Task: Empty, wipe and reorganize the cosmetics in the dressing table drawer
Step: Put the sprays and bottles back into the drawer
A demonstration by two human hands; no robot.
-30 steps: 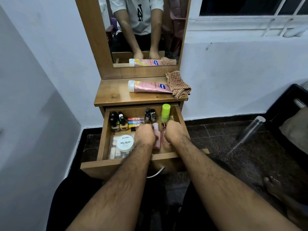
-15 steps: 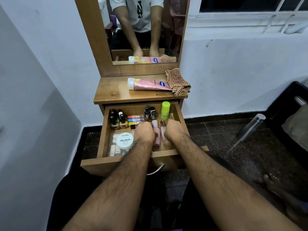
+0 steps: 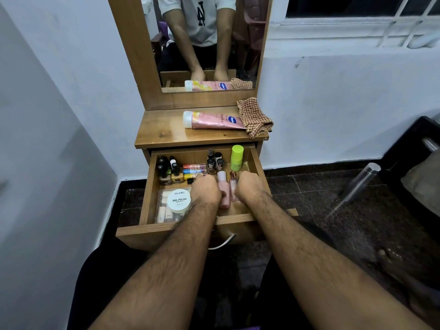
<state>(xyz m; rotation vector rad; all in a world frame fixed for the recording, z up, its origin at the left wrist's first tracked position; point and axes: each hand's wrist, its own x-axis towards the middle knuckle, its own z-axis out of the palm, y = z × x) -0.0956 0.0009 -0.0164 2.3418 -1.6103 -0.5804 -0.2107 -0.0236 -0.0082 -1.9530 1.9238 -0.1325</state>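
Hands (image 3: 206, 190) unmoved btw bottles (image 3: 223, 191)

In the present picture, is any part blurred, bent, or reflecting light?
Head view: the wide lens bows the wall edges and window frame; the steel flask on the floor is smeared; soft glare lies on the dressing table top; the white jar label reads sharply; both hands are fairly crisp.

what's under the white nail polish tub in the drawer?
The tub sits on a clear packet of small pale bottles in the drawer. The packet's middle is covered by the tub, its right edge by the left hand.
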